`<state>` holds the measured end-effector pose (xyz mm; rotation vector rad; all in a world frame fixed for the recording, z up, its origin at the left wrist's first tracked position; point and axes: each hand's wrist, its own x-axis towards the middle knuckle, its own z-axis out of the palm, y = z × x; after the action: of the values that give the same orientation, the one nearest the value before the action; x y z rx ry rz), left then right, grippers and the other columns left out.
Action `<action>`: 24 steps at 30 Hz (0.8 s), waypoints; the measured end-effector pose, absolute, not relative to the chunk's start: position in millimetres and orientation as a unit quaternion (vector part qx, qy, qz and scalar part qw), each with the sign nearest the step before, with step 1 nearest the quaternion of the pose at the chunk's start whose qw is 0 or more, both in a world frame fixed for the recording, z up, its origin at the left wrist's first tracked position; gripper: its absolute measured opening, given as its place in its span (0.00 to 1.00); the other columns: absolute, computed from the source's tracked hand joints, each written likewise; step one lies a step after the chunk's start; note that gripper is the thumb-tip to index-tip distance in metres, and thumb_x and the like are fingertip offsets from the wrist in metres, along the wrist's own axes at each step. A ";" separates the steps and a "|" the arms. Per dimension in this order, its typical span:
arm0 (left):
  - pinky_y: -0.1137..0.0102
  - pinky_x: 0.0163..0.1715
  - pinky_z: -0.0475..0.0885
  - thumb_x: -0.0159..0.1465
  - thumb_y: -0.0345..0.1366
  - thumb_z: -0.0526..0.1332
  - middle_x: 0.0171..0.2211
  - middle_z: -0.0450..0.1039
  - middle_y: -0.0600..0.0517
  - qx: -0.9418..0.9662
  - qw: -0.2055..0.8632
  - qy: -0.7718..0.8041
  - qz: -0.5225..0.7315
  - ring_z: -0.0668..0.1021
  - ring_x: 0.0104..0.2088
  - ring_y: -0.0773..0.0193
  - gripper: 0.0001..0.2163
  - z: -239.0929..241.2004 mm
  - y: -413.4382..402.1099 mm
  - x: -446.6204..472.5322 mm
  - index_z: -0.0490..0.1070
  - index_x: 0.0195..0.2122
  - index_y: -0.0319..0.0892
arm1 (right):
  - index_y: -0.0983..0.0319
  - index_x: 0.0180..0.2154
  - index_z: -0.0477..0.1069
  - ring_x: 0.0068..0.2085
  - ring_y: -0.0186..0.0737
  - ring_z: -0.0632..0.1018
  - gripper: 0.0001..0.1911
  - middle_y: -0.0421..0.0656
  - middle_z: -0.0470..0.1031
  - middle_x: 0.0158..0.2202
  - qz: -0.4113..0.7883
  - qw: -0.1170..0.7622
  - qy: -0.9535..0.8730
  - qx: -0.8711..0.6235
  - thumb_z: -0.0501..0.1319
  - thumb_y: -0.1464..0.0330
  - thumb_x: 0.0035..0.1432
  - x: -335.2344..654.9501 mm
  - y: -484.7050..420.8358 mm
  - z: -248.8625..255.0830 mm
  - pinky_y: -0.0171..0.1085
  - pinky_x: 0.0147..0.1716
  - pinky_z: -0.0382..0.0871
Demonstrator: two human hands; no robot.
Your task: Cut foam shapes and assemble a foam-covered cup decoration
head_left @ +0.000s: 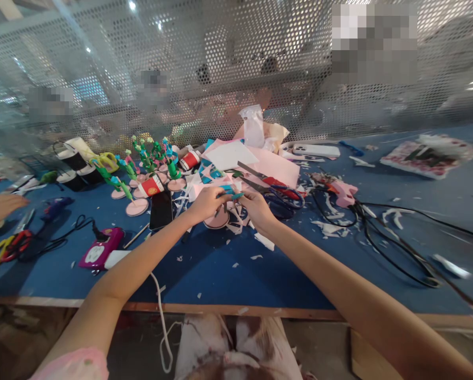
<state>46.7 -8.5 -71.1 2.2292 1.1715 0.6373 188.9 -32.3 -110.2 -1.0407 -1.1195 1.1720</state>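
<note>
My left hand and my right hand meet above the middle of the table. Their fingertips pinch a small teal piece between them; its material and exact shape are too small to make out. Just below my left fingers lies a round pink disc, partly covered by my hand. Scissors with open blades lie beyond my right hand on paper scraps. Behind my hands are pink sheets and a white sheet. A dark phone lies left of my left hand.
Green plant-like figures on pink discs stand at back left. A purple power box with cords sits beside my left forearm. Right are a pink glue gun and its black cable. Another person's hand reaches in from the left.
</note>
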 end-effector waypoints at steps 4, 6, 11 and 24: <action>0.73 0.26 0.57 0.60 0.40 0.60 0.18 0.64 0.56 0.831 0.185 0.430 0.299 0.66 0.22 0.69 0.13 -70.1 -11.5 47.3 0.67 0.22 0.39 | 0.63 0.19 0.69 0.24 0.30 0.62 0.20 0.38 0.67 0.20 0.514 0.566 -0.448 -0.463 0.65 0.52 0.35 190.6 -30.5 -115.1 0.33 0.25 0.55; 0.73 0.26 0.57 0.60 0.41 0.60 0.18 0.63 0.56 0.824 0.196 0.431 0.312 0.66 0.23 0.69 0.13 -70.9 -11.6 48.0 0.67 0.22 0.38 | 0.62 0.21 0.69 0.23 0.29 0.60 0.20 0.36 0.64 0.19 0.516 0.573 -0.438 -0.463 0.66 0.52 0.33 191.5 -29.0 -117.4 0.33 0.24 0.53; 0.74 0.22 0.55 0.60 0.49 0.58 0.15 0.59 0.58 0.784 0.358 0.414 0.294 0.63 0.18 0.72 0.20 -79.5 -5.6 49.2 0.62 0.19 0.39 | 0.61 0.22 0.68 0.24 0.31 0.59 0.17 0.36 0.62 0.19 0.448 0.594 -0.490 -0.453 0.64 0.54 0.39 193.1 -27.0 -118.8 0.33 0.25 0.52; 0.76 0.17 0.52 0.51 0.53 0.64 0.16 0.55 0.61 0.743 0.445 0.388 0.317 0.59 0.15 0.76 0.21 -81.3 -5.5 49.2 0.65 0.23 0.38 | 0.60 0.17 0.63 0.28 0.36 0.63 0.17 0.38 0.61 0.19 0.340 0.584 -0.589 -0.443 0.58 0.56 0.49 192.8 -32.2 -109.8 0.37 0.32 0.57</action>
<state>49.2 -5.5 -81.3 1.8405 0.9609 0.7861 192.8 -32.2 -109.8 -1.0331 -1.3746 0.7934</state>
